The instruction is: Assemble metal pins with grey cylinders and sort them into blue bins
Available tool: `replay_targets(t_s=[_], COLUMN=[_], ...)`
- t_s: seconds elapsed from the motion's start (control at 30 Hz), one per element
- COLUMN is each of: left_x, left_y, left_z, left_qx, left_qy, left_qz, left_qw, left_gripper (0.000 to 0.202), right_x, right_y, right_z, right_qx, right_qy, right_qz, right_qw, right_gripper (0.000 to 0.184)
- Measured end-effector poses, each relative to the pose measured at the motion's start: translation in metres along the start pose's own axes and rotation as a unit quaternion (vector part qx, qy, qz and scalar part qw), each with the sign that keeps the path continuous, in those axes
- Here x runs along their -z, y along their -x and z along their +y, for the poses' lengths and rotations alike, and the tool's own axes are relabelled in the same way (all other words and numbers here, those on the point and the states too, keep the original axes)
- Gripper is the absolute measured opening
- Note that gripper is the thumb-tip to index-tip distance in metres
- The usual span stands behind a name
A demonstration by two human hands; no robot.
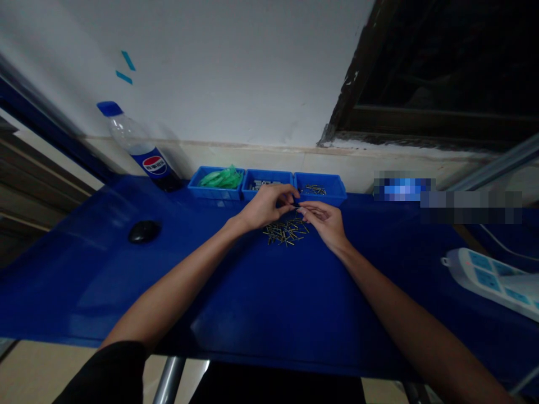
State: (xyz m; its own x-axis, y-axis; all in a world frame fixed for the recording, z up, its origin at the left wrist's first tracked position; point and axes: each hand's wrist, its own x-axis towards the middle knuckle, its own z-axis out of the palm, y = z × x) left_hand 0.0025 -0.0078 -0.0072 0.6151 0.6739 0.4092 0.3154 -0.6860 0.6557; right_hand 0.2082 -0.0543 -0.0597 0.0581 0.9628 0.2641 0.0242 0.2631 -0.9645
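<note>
Blue tabletop (261, 314), bottle (147, 154) and bins (219, 193) behind; near metal pieces (286, 231), left hand (267, 203) and right hand (330, 223) pinch something tiny (296, 207), fingers (310, 205) closed.

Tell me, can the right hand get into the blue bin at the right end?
Probably yes: the right hand is just in front of that blue bin, and the bin's top looks open. That hand seems busy close to the left hand, though.

Pale wall (210, 73), window (446, 62) (dark), blue table (269, 314)
</note>
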Motion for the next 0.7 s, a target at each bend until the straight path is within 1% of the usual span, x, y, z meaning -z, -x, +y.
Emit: replay_targets(t_s=[0.13,0.23,0.3,0.4,0.5,0.57,0.63,0.7], left_x=[-0.002,-0.001,0.000,0.002,0.002,0.000,-0.002,-0.004], left_y=[0.000,-0.001,-0.001,0.000,0.001,0.002,0.003,0.003], left_z=[0.001,0.000,-0.002,-0.006,-0.011,-0.012,-0.012,-0.011], left_qx=[0.006,0.005,0.008,0.022,0.021,0.013,0.007,0.004], left_qy=[0.004,-0.014,-0.049,-0.115,-0.157,-0.164,-0.168,-0.178], left_qz=[-0.012,-0.019,-0.027,-0.059,-0.118,-0.155,-0.179,-0.188], left_qw=[1.000,1.000,0.998,0.991,0.980,0.974,0.969,0.966], left_gripper=[0.021,0.021,0.022,0.022,0.027,0.032,0.036,0.038], right_x=[0.001,0.002,0.003,0.003,0.005,0.007,0.009,0.010], right_y=[-0.001,-0.002,-0.002,-0.003,-0.003,-0.004,-0.004,-0.005], right_z=[0.001,0.002,0.003,0.004,0.006,0.009,0.011,0.014], right_qx=[-0.006,-0.010,-0.012,-0.006,0.011,0.020,0.022,0.022], right_qy=[-0.007,-0.008,-0.005,0.004,0.015,0.021,0.025,0.024], right_qz=[-0.006,-0.008,0.006,0.051,0.089,0.094,0.092,0.088], right_qw=[1.000,1.000,1.000,0.999,0.996,0.995,0.995,0.996], right_gripper=[0.019,0.019,0.020,0.022,0.029,0.039,0.050,0.058])
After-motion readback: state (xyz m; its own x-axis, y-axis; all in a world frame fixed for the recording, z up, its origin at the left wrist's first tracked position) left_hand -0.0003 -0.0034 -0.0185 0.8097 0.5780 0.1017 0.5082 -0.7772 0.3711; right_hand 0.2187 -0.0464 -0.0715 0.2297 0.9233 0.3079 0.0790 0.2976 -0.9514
